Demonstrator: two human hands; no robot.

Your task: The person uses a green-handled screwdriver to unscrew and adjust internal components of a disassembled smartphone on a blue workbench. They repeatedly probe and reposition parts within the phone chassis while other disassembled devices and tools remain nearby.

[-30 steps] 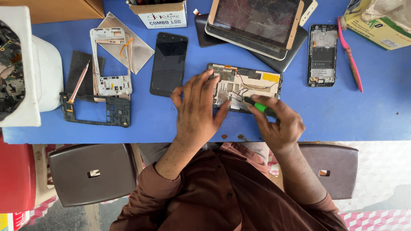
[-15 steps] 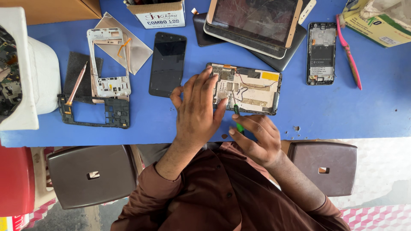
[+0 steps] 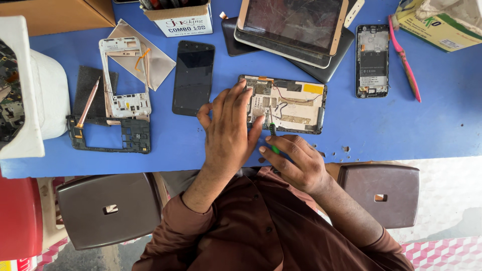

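Unscrewing the opened tablet with a green-handled screwdriver

Left hand (image 3: 228, 128) lies flat, fingers spread wide, pressing the left end of the opened tablet with exposed circuit board and wires (image 3: 293, 104) at frame centre on the blue desk (image 3: 432, 125); right hand (image 3: 296, 163) pinches the small green-handled screwdriver (image 3: 272, 138) upright, tip at the tablet's lower edge just right of the left fingers. Judged step: working a screw on the board edge. Next move calls for keeping the tip seated and the tablet pinned so it can't slide. Black smartphone (image 3: 193, 78) lies just left, white phone frame (image 3: 125, 78) further left, stacked tablets (image 3: 293, 30) at upper centre
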